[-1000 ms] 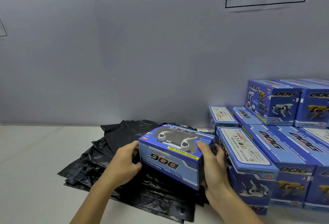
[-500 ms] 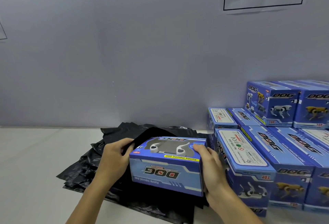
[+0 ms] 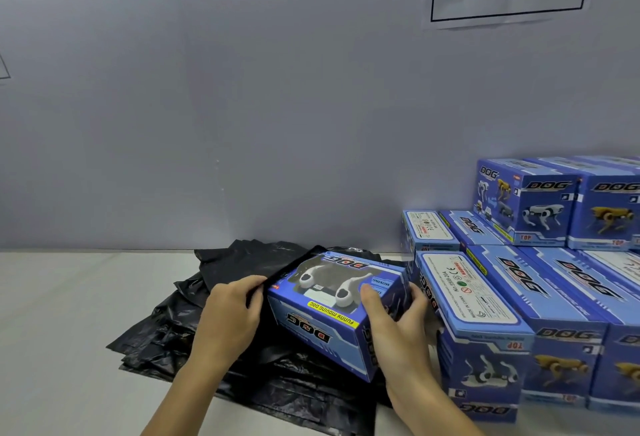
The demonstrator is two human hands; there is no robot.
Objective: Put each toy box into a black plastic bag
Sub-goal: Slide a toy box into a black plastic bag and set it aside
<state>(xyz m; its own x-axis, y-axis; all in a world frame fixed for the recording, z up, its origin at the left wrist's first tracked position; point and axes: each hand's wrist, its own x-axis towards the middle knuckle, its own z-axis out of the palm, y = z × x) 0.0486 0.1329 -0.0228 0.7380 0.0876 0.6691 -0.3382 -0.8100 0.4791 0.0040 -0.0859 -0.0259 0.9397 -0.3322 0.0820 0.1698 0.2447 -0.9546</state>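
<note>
A blue cardboard toy box (image 3: 332, 311) with a clear window showing a white toy dog lies tilted on a pile of crumpled black plastic bags (image 3: 194, 317) on the pale table (image 3: 62, 331). The right hand (image 3: 394, 328) grips its near right end, fingers curled over the top — the left hand (image 3: 232, 314) pinches a bag's black edge just beside the box's left end. Stacked blue boxes of the same kind (image 3: 540, 300) stand right, against the grey wall (image 3: 242, 106).

Two bare forearms, left hand (image 3: 231, 311) and right hand (image 3: 394, 328) without gloves, rings, watch or visible sleeves.
</note>
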